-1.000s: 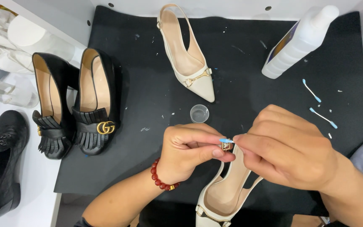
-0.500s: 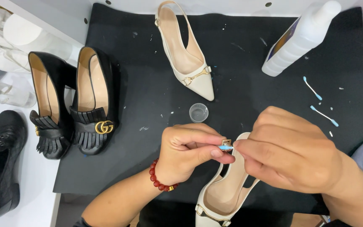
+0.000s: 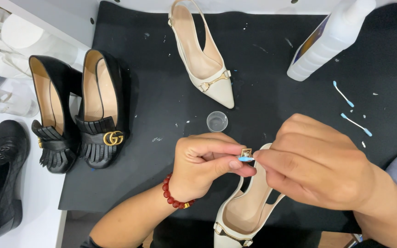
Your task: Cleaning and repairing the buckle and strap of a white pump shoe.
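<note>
A cream slingback shoe (image 3: 246,216) at lower centre is partly hidden by the hands: its small gold buckle (image 3: 246,152) is pinched by the left hand (image 3: 203,167), a blue-tipped swab (image 3: 245,159) by the right hand (image 3: 318,167); a small clear cup (image 3: 217,121) is seen just above.

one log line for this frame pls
left hand: pinches gold buckle | right hand: blue-tipped swab on buckle | cream shoe: beneath hands | mat: black

Your cream slingback (image 3: 240,216) reads smooth, faintly satin leather with a shiny gold metal buckle (image 3: 246,152). Cotton swab (image 3: 245,159) tip is soft blue fibre. Black mat (image 3: 161,92) is matt, speckled with white bits. Fringed black pumps (image 3: 102,115): soft-sheen leather, polished gold metal emblem. Small cup (image 3: 217,121): clear plastic.
</note>
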